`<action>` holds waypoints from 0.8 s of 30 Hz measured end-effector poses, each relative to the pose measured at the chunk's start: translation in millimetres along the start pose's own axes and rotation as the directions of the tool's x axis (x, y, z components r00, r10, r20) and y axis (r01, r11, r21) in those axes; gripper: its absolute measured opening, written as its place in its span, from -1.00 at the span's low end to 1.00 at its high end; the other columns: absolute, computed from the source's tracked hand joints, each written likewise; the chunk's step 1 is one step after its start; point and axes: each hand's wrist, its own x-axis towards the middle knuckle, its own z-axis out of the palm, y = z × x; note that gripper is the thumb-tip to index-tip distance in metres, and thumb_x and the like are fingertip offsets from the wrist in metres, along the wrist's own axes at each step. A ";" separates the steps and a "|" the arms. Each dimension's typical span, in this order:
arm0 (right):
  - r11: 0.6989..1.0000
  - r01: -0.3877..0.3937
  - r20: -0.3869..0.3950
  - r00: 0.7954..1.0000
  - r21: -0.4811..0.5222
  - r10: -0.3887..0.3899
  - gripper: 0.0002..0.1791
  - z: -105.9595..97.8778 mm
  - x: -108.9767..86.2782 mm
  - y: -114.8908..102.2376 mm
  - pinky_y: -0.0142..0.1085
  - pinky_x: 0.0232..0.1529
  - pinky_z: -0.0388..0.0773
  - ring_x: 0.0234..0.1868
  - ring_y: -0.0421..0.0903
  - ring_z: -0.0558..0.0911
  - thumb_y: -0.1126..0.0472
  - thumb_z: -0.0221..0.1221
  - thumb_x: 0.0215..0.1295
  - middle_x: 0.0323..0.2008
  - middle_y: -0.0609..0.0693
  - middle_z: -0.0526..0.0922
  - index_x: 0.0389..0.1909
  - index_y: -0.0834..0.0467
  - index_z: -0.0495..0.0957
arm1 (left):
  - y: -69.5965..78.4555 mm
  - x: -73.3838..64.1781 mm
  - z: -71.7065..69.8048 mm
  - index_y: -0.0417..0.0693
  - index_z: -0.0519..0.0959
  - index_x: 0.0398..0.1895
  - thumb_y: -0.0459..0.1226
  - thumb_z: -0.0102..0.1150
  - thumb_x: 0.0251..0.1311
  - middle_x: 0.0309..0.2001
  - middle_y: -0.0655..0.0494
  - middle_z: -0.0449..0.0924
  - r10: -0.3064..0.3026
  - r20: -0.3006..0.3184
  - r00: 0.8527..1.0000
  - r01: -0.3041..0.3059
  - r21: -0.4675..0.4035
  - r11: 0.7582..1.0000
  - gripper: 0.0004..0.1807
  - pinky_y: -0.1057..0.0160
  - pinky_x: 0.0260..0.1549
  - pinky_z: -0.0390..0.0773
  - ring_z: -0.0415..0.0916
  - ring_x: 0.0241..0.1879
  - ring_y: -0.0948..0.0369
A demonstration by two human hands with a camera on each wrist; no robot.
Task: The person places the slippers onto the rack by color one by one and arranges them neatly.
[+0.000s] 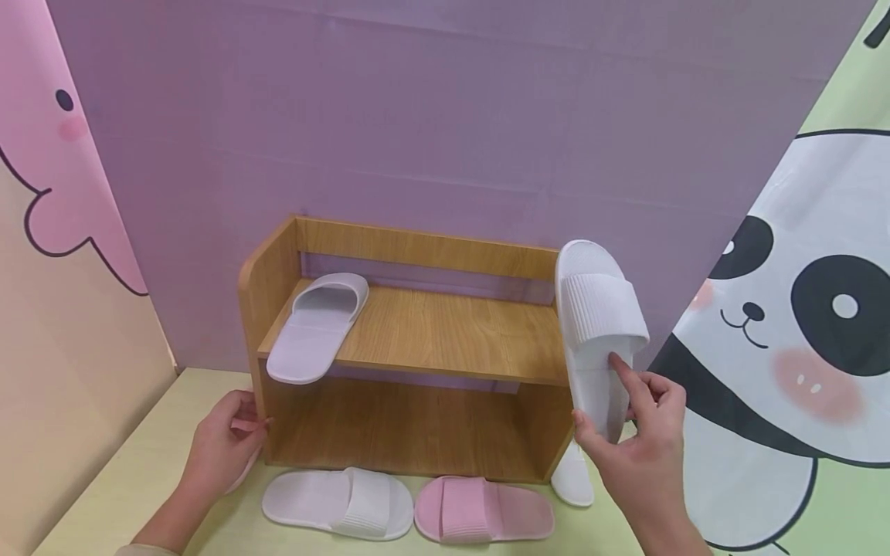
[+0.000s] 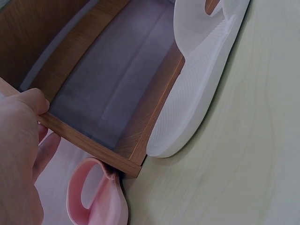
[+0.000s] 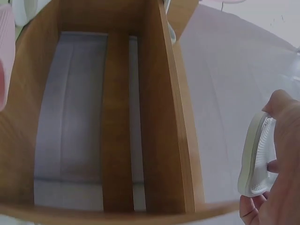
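Your right hand pinches a white slipper by its heel, toe up, near the right end of the rack.
Your left hand pinches the rack's left side, maybe to steady it; the left wrist view shows a pink slipper outside, mostly hidden by that hand from the head view.

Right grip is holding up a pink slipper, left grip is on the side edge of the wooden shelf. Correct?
Colour's wrong: the slipper in the right grip is white, as the head view shows. The left grip is on the side edge of the wooden shelf.
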 end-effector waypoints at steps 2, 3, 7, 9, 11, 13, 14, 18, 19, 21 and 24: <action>0.999 0.022 0.026 0.999 0.025 -0.023 -0.03 4.5 -0.6 -5.4 -0.55 -0.11 0.38 0.12 -0.19 0.33 0.41 0.62 -0.06 0.18 0.29 0.41 0.50 0.05 0.61 | 0.2 -0.2 0.0 -0.17 0.62 0.05 -0.53 0.51 0.22 -0.18 0.06 0.75 0.001 0.000 1.000 -0.001 -0.002 1.000 -0.61 0.46 -0.31 0.69 0.66 -0.26 0.40; 0.999 0.030 0.041 0.999 0.034 -0.031 -0.04 6.6 -0.7 -8.5 -0.51 -0.12 0.40 0.11 -0.17 0.34 0.41 0.61 -0.05 0.17 0.29 0.41 0.50 0.06 0.61 | 0.2 -0.2 0.0 -0.17 0.62 0.05 -0.53 0.52 0.22 -0.18 0.06 0.75 0.002 0.000 1.000 -0.002 -0.002 1.000 -0.61 0.47 -0.31 0.69 0.66 -0.26 0.40; 0.999 0.028 0.128 0.991 0.037 -0.032 -0.09 16.8 0.3 -24.4 -0.28 -0.13 0.55 0.12 -0.12 0.35 0.36 0.61 0.01 0.14 0.22 0.41 0.50 0.05 0.61 | -0.2 -0.6 0.2 -0.16 0.61 0.05 -0.54 0.52 0.21 -0.18 0.07 0.74 0.009 -0.003 1.000 -0.009 0.000 1.000 -0.61 0.49 -0.30 0.68 0.66 -0.26 0.40; 0.999 0.010 0.182 0.983 0.046 -0.018 -0.11 23.5 1.6 -33.3 -0.08 -0.12 0.63 0.15 -0.07 0.36 0.33 0.61 0.05 0.15 0.18 0.40 0.49 0.03 0.61 | -0.8 -0.7 0.3 -0.16 0.61 0.04 -0.54 0.52 0.21 -0.18 0.07 0.74 0.012 -0.004 1.000 -0.012 0.000 1.000 -0.61 0.50 -0.30 0.68 0.66 -0.26 0.40; 0.998 -0.004 0.233 0.973 0.062 -0.011 -0.14 31.4 3.8 -41.7 0.07 -0.09 0.66 0.17 0.00 0.39 0.30 0.60 0.08 0.17 0.17 0.40 0.49 0.01 0.61 | -1.2 -0.8 0.3 -0.16 0.61 0.05 -0.54 0.52 0.21 -0.17 0.07 0.74 0.012 -0.003 1.000 -0.012 -0.002 1.000 -0.60 0.48 -0.30 0.69 0.66 -0.26 0.40; 0.997 -0.013 0.281 0.960 0.079 -0.009 -0.16 40.0 6.5 -49.8 0.12 -0.04 0.65 0.18 0.05 0.42 0.26 0.60 0.11 0.17 0.16 0.40 0.48 0.00 0.62 | -1.3 -0.8 0.3 -0.16 0.61 0.05 -0.54 0.52 0.21 -0.17 0.07 0.74 0.012 -0.003 1.000 -0.012 -0.003 1.000 -0.60 0.46 -0.31 0.70 0.66 -0.26 0.39; 0.997 -0.015 0.304 0.953 0.080 -0.010 -0.18 44.5 7.8 -53.8 0.10 -0.03 0.64 0.18 0.07 0.43 0.24 0.60 0.12 0.17 0.15 0.41 0.48 0.00 0.62 | -1.2 -0.8 0.1 -0.16 0.61 0.05 -0.54 0.52 0.21 -0.17 0.06 0.75 0.011 -0.003 1.000 -0.011 -0.004 1.000 -0.60 0.45 -0.31 0.70 0.66 -0.26 0.39; 0.997 -0.003 0.376 0.926 0.076 -0.026 -0.23 62.3 13.0 -69.5 -0.01 -0.06 0.64 0.14 0.10 0.48 0.14 0.60 0.14 0.13 0.11 0.43 0.44 -0.03 0.66 | 0.0 -0.7 -0.4 -0.16 0.61 0.06 -0.54 0.51 0.21 -0.17 0.05 0.75 0.011 -0.003 1.000 -0.011 -0.006 1.000 -0.60 0.43 -0.32 0.71 0.66 -0.26 0.39; 0.997 0.007 0.383 0.923 0.076 -0.036 -0.25 66.7 14.3 -73.1 -0.03 -0.07 0.64 0.12 0.11 0.50 0.13 0.59 0.13 0.12 0.11 0.44 0.42 -0.03 0.67 | 0.3 -0.8 -0.4 -0.17 0.61 0.05 -0.54 0.51 0.21 -0.18 0.05 0.75 0.012 -0.003 1.000 -0.012 -0.008 1.000 -0.60 0.43 -0.32 0.71 0.66 -0.27 0.39; 0.997 0.024 0.394 0.918 0.070 -0.050 -0.28 74.4 16.8 -79.5 -0.07 -0.11 0.65 0.08 0.12 0.52 0.11 0.58 0.12 0.08 0.12 0.45 0.39 -0.02 0.70 | 0.7 -0.9 -0.4 -0.17 0.61 0.06 -0.55 0.50 0.21 -0.18 0.05 0.75 0.013 -0.005 1.000 -0.013 -0.009 1.000 -0.60 0.44 -0.32 0.71 0.66 -0.27 0.39; 0.999 0.024 0.421 0.906 0.047 -0.041 -0.30 83.5 22.1 -88.7 -0.09 -0.11 0.64 0.06 0.12 0.52 0.07 0.56 0.12 0.05 0.14 0.47 0.36 0.01 0.72 | 0.3 -1.1 -0.1 -0.17 0.61 0.06 -0.55 0.50 0.21 -0.18 0.04 0.75 0.017 -0.009 1.000 -0.017 -0.019 1.000 -0.60 0.49 -0.31 0.69 0.67 -0.27 0.39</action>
